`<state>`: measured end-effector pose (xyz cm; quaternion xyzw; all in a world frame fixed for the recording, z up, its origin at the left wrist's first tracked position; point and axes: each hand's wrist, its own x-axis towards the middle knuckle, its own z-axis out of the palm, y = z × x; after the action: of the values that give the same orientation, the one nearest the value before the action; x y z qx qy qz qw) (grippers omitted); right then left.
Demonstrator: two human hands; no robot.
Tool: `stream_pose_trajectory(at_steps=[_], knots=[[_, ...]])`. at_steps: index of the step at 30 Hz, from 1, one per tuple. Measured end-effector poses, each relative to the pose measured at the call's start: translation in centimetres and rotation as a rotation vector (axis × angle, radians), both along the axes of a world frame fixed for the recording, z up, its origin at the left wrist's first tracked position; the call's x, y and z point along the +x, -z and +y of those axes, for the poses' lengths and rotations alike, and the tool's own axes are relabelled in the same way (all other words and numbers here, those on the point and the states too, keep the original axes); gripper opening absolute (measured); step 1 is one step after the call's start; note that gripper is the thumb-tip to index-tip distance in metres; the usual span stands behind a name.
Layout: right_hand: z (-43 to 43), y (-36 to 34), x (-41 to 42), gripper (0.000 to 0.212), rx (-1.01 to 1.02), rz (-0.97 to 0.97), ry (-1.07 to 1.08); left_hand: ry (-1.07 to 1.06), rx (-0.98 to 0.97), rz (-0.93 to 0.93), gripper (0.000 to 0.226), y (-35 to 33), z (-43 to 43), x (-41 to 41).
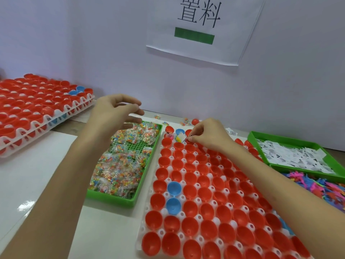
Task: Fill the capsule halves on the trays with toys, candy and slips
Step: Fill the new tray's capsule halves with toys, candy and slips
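A white tray (149, 208) in front of me holds several open capsule halves (190, 191), mostly red with a few blue. My right hand (209, 135) hovers over the tray's far row, its fingertips pinching a small dark item above a red half. Two far halves beside it hold a pink toy and a yellow-white piece (180, 137). My left hand (115, 111) floats above the far end of the green candy bin (143, 176), fingers loosely curled with nothing clearly in them. Small clear bags of coloured candy (119, 165) fill that bin.
Stacked white trays of red capsule halves (37, 109) sit at the far left. On the right, one green bin holds white paper slips (291, 156) and another holds colourful plastic toys (317, 186). A white wall with a paper sign (201, 28) stands close behind. Loose candy bags (184, 121) lie by the wall.
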<state>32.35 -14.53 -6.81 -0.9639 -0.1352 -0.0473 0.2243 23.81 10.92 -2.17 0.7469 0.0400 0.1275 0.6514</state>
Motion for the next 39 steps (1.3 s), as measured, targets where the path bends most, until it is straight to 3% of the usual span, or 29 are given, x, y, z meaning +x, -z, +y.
stream_pose_trajectory(at_steps=[10, 18, 23, 26, 29, 36, 39], knots=[[0.2, -0.6, 0.2, 0.020, 0.011, 0.016, 0.039, 0.020, 0.317, 0.155, 0.008, 2.5, -0.4, 1.1], [-0.7, 0.1, -0.8, 0.028, 0.189, -0.019, -0.037, 0.134, 0.661, 0.282, 0.025, 4.2, -0.8, 1.7], [-2.4, -0.8, -1.1, 0.018, 0.264, -0.047, -0.016, 0.113, 0.712, 0.279, 0.019, 4.7, -1.6, 1.8], [-5.3, -1.6, -0.4, 0.003, 0.269, -0.122, 0.105, 0.095, 0.715, 0.267, 0.020, 4.9, -1.9, 1.8], [-10.1, -1.9, 0.5, 0.008, 0.217, -0.151, 0.261, 0.075, 0.729, 0.257, 0.021, 5.2, -2.2, 1.8], [-21.8, 1.0, -0.9, 0.037, -0.095, 0.088, 0.623, 0.046, 0.724, 0.244, 0.024, 5.1, -2.1, 2.1], [-23.9, 1.8, -1.8, 0.023, -0.078, 0.098, 0.627, 0.007, 0.732, 0.209, 0.025, 5.1, -1.8, 2.3]])
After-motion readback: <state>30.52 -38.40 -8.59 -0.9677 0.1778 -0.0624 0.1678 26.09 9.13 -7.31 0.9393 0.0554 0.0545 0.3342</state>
